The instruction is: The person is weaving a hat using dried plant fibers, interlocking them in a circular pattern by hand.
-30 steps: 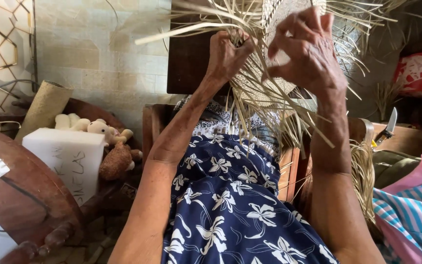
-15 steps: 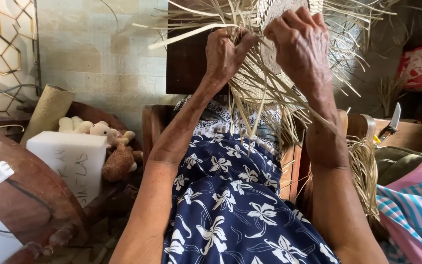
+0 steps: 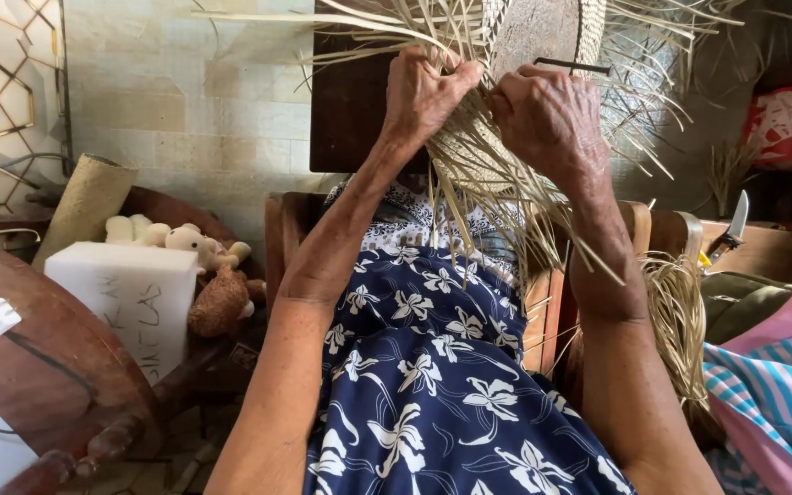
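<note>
Left hand: our left hand (image 3: pixel 423 96) was raised in front of us, fingers curled and clenched on a bunch of pale straw strands (image 3: pixel 497 197) at the near edge of the weaving.
Right hand: our right hand (image 3: pixel 547 119) sat just beside the left, knuckles up, gripping the same strands — the two hands nearly touched.
Woven piece: the round woven straw piece (image 3: pixel 533 32) stood just above and beyond both hands, its loose ends fanning out to either side and hanging down below our wrists.
Thin dark stick: a thin dark stick (image 3: pixel 572 65) lay across the weave right above the right hand; we could not tell whether a finger touched it.
Below the hands: our blue floral-print lap (image 3: pixel 433 385) lay under the forearms, with a wooden chair (image 3: pixel 291 225) past it.
Beside the right forearm: a coil of straw (image 3: pixel 680 321) hung near the right wrist, and farther right a knife (image 3: pixel 731 229) stood blade up.
Left of the left arm: a white block (image 3: pixel 126 293) and soft toys (image 3: pixel 199 266) — well apart from the hand.
</note>
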